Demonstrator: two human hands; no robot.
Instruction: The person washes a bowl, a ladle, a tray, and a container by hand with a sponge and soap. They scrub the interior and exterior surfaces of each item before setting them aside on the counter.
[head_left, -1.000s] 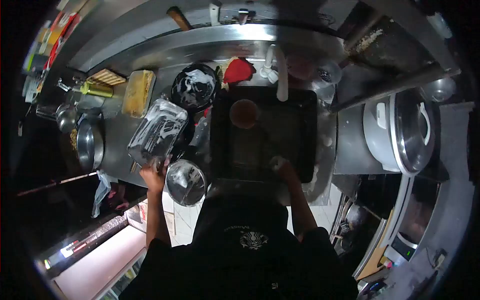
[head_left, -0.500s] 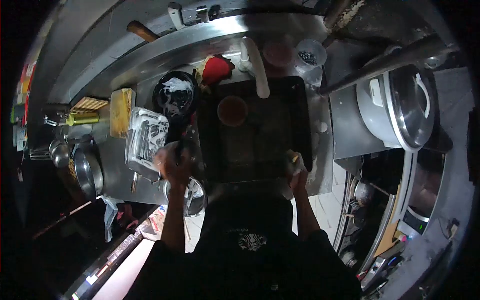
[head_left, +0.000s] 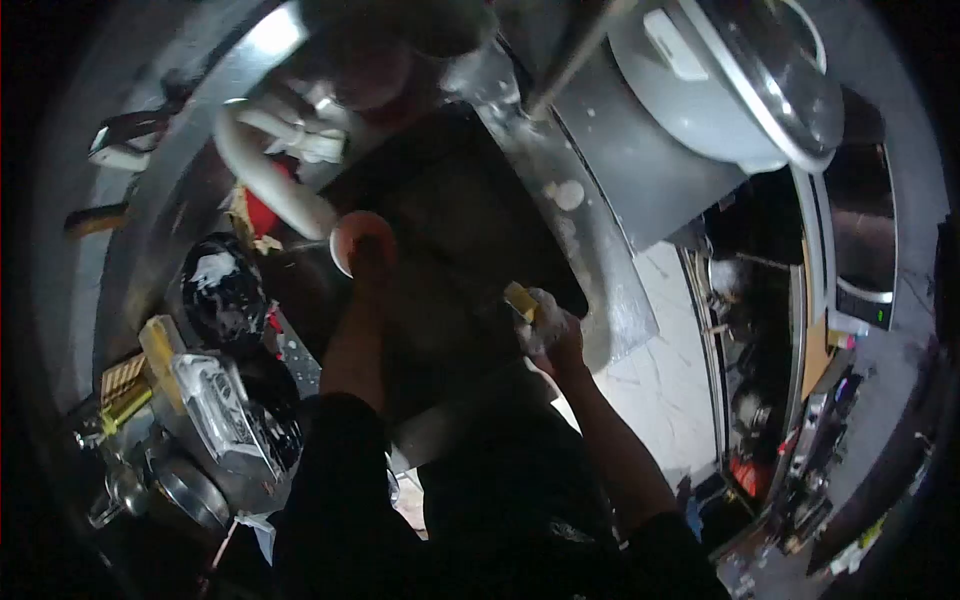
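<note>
My left hand (head_left: 372,264) reaches over the dark sink (head_left: 440,180) and grips a pinkish round bowl (head_left: 346,236); its fingers are in shadow. The bowl is tilted, close to the end of a white faucet (head_left: 268,180). Near the sink's right front edge, my right hand (head_left: 556,335) is closed around a yellow sponge (head_left: 520,302), with whitish suds on the fingers. To the left lie a soapy rectangular tray (head_left: 215,408) and a black pan (head_left: 222,300) with white foam in it.
A large white cooker (head_left: 690,85) with a glass lid stands at the upper right. Metal pots (head_left: 188,490) sit at the lower left. A red cloth-like item (head_left: 262,208) lies behind the faucet. Tiled floor (head_left: 650,400) shows at the right.
My left hand has moved from beside the soapy tray to the bowl in the sink. The bowl is now tilted near the faucet. The whole view has turned; the sponge stays in my right hand.
</note>
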